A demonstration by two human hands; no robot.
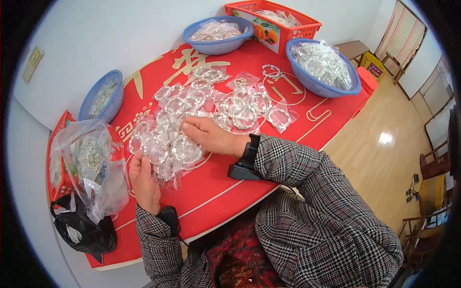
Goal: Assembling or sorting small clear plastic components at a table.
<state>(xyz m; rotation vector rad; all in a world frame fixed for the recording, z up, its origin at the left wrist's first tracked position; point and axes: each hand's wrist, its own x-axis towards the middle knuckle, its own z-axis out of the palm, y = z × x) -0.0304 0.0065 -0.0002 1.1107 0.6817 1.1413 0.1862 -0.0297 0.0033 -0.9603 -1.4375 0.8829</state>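
On the red tabletop (225, 192), a heap of small clear bags with bracelets (165, 144) lies near the person's edge, toward the left end. The left hand (143, 181) rests at the near side of the heap, its fingers curled onto the nearest bags, though whether they pinch one I cannot tell. The right hand (211, 136) lies palm down on the heap's far right side, fingers loosely spread and pressing on the bags. More bagged bracelets (240, 103) are scattered across the middle of the tabletop. Blue bowls (319, 84) and an orange basket (288, 33) of the same stand along the far edge, and a large clear bag (93, 165) sits at the left end.
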